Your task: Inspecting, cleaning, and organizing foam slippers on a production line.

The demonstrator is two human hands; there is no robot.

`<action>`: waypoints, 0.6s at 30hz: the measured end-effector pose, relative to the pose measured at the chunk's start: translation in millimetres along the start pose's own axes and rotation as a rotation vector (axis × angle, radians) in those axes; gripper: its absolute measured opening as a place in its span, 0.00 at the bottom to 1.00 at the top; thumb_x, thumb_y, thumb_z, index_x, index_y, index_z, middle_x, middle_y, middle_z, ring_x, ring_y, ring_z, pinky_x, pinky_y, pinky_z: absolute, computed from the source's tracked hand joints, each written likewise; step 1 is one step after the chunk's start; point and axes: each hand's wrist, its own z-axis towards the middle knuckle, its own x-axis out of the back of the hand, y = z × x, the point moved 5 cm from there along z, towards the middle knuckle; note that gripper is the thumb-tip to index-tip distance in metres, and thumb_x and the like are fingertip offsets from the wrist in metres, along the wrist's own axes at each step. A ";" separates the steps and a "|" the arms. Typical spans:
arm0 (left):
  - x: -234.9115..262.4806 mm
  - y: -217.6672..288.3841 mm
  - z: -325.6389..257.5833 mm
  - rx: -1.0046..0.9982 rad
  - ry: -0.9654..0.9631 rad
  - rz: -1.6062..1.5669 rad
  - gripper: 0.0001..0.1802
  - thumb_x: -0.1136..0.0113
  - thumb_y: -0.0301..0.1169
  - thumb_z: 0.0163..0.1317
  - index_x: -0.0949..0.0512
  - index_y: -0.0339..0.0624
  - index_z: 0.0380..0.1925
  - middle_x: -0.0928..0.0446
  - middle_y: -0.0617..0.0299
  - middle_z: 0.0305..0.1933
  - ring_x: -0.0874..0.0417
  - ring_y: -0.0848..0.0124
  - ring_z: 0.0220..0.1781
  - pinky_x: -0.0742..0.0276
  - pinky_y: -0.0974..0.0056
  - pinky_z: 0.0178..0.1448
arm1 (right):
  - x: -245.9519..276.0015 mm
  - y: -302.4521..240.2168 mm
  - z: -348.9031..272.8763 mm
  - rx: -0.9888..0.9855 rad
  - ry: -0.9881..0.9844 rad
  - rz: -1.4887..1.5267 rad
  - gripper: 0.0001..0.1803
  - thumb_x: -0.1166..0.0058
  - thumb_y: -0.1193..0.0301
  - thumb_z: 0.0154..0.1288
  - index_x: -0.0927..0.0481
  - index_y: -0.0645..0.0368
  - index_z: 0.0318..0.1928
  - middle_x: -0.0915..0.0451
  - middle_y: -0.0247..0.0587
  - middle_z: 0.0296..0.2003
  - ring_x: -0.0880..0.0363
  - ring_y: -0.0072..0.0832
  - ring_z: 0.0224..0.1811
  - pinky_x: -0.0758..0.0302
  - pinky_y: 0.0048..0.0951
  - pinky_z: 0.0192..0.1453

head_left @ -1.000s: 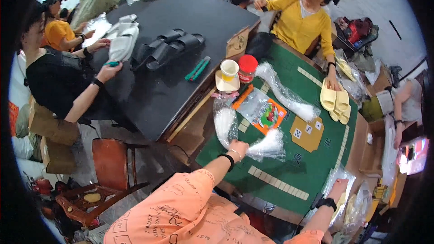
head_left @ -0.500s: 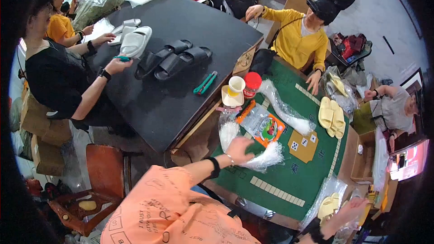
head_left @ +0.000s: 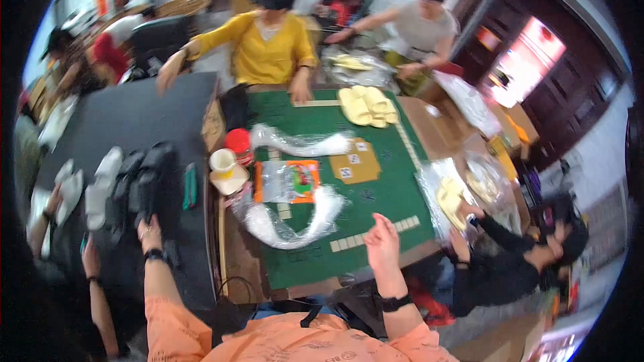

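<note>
Head view: holding the right hand [head_left: 382, 245] raised over the near side of a green table [head_left: 386, 198], fingers partly straightened, with nothing visible in the grip. Reaching with the left hand [head_left: 149, 233] to the near ends of the black slippers [head_left: 153, 177] on a black table [head_left: 168, 107]; cannot tell a firm hold from a light touch through the blur. To the left, just beside, a co-worker's forearm [head_left: 100, 308]; past that, white slippers [head_left: 104, 184] next to the black pair. To the right of the black pair, apart, a green tool [head_left: 190, 188].

Next, by the right hand, a row of tiles [head_left: 350, 243]; then a curved white bundle [head_left: 327, 211] in clear plastic and an orange packet [head_left: 307, 174]. Standing in the way between the slippers and the middle of the green table, a white cup [head_left: 223, 161] beside a red-lidded jar [head_left: 238, 141]. Off to the right, a co-worker in black [head_left: 510, 234] bent toward bagged yellow slippers [head_left: 449, 196]. Farther on, a tan plaque [head_left: 365, 167], a second bundle [head_left: 329, 144] and pale yellow slippers [head_left: 367, 106]. Beyond the far edge, a person in yellow [head_left: 275, 50].
</note>
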 end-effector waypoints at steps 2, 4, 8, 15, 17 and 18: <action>-10.0 -29.5 1.7 -0.038 -0.197 0.150 0.24 0.56 0.38 0.59 0.38 0.32 0.52 0.31 0.55 0.51 0.35 0.67 0.55 0.43 0.68 0.58 | 25.5 -10.3 10.7 0.023 0.094 0.014 0.14 0.54 0.71 0.60 0.34 0.62 0.46 0.39 0.27 0.18 0.45 0.15 0.16 0.44 0.17 0.20; -14.7 -53.2 -0.4 0.042 -0.220 -0.400 0.24 0.65 0.35 0.62 0.43 0.30 0.55 0.33 0.54 0.52 0.34 0.65 0.54 0.42 0.70 0.59 | 68.1 -43.6 47.6 0.261 0.287 -0.145 0.21 0.52 0.73 0.57 0.39 0.60 0.52 0.35 0.29 0.20 0.43 0.16 0.16 0.43 0.18 0.18; -18.8 -72.0 -25.7 0.669 0.043 -1.783 0.21 0.66 0.30 0.64 0.44 0.29 0.54 0.38 0.51 0.55 0.36 0.67 0.56 0.39 0.69 0.57 | 219.7 -121.2 104.6 0.239 0.786 -0.410 0.28 0.51 0.79 0.48 0.41 0.60 0.53 0.29 0.38 0.24 0.36 0.22 0.19 0.38 0.24 0.20; 3.3 -8.4 -102.1 0.676 0.067 -1.763 0.22 0.60 0.29 0.62 0.44 0.29 0.54 0.42 0.51 0.57 0.38 0.63 0.57 0.37 0.65 0.60 | 383.9 -95.7 154.1 0.353 0.749 -0.342 0.06 0.55 0.73 0.49 0.31 0.58 0.31 0.31 0.38 0.21 0.32 0.32 0.22 0.37 0.30 0.24; 4.1 9.2 -125.9 0.666 -0.062 -1.701 0.19 0.59 0.29 0.62 0.40 0.29 0.51 0.37 0.51 0.54 0.36 0.64 0.56 0.35 0.65 0.59 | 410.3 -77.9 164.1 0.288 0.713 -0.306 0.03 0.56 0.70 0.50 0.31 0.55 0.26 0.34 0.37 0.17 0.33 0.32 0.18 0.39 0.32 0.20; 0.7 17.7 -136.5 0.633 -0.051 -1.647 0.17 0.58 0.29 0.61 0.37 0.31 0.48 0.33 0.53 0.51 0.33 0.64 0.53 0.35 0.63 0.58 | 418.5 -73.6 168.7 0.258 0.681 -0.277 0.04 0.56 0.69 0.51 0.30 0.54 0.24 0.35 0.36 0.15 0.34 0.31 0.16 0.40 0.33 0.18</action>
